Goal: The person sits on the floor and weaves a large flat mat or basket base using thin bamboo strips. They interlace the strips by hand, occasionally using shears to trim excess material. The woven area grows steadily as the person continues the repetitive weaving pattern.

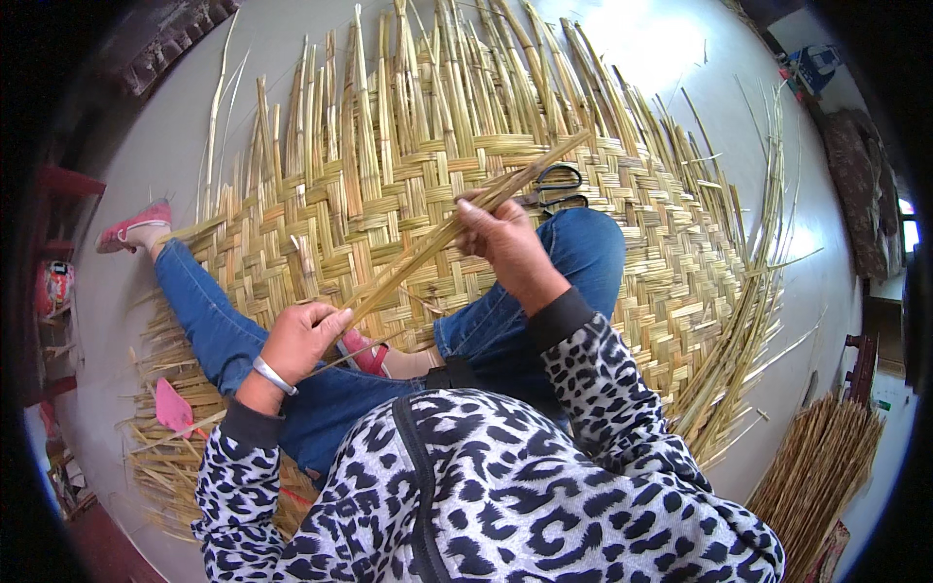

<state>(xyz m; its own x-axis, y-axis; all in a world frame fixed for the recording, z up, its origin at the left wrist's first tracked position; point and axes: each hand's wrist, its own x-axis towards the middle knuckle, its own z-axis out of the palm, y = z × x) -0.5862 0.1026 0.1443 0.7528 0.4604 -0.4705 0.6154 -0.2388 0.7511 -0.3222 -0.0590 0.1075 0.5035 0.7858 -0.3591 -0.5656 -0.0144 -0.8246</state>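
Presently we hold one long reed strip point(457, 222) taut between both hands: left hand point(303, 335) closed on its lower end, right hand point(501, 233) pinching higher up, above the woven mat point(622, 262); scissors point(556, 187) lie just beyond the right hand.

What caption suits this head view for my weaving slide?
Seated on a woven reed mat, left hand and right hand hold a reed strip.

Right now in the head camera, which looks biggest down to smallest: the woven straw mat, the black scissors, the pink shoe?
1. Woven straw mat, biggest by far.
2. Black scissors and pink shoe look about alike; the fisheye bends things, so no ranking.
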